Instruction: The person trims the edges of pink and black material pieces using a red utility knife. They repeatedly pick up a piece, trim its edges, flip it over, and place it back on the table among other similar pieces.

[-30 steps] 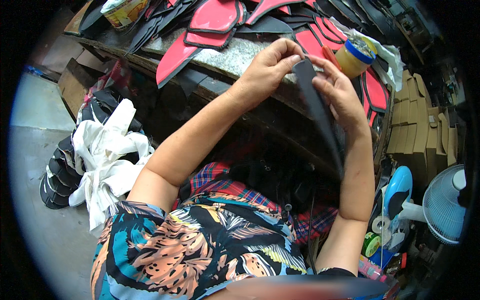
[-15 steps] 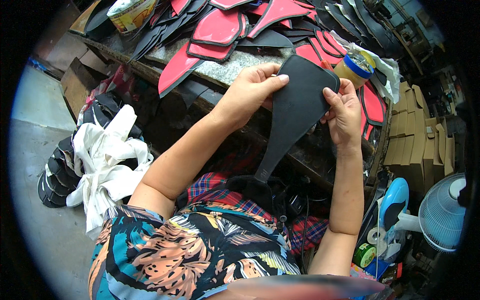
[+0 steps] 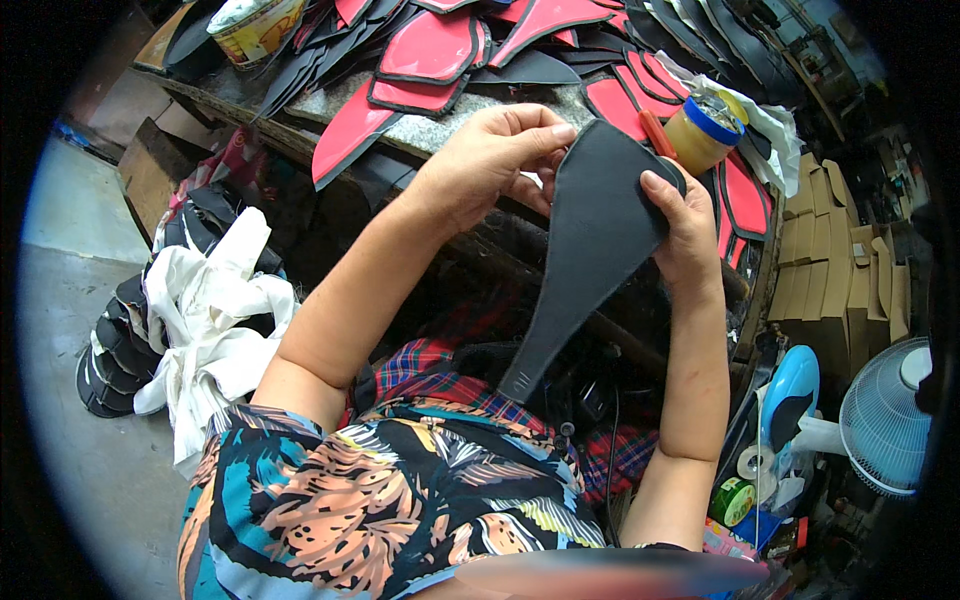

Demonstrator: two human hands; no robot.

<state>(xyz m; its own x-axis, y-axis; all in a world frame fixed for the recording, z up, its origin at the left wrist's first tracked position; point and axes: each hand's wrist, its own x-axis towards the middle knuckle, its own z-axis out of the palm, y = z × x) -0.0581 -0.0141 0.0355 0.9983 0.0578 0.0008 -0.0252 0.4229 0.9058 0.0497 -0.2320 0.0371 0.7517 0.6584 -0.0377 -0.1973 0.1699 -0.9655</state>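
Note:
A flat black leather-like piece [image 3: 605,210], wide at the top and tapering to a narrow tail, hangs in front of me above my lap. My left hand [image 3: 495,165] pinches its upper left edge between thumb and fingertips; the fingertips are partly hidden. On the opposite side my right hand [image 3: 688,225] grips the rim, thumb on the face and fingers behind it. Several small marks show near the tail's end. Just beyond lie red glossy panels with black edging [image 3: 430,45] on the workbench [image 3: 420,130].
By my right hand stand a jar with a blue rim [image 3: 705,130] and a red handle [image 3: 656,132]. Cardboard boxes [image 3: 825,270] and a fan [image 3: 885,415] are to the right. White cloth [image 3: 215,310] lies over black pieces at left. A tub [image 3: 255,30] sits on the bench.
The black piece has come lower and its tail has swung toward me and left. My left thumb has slid from its face to its edge; my right fingers have moved further behind it.

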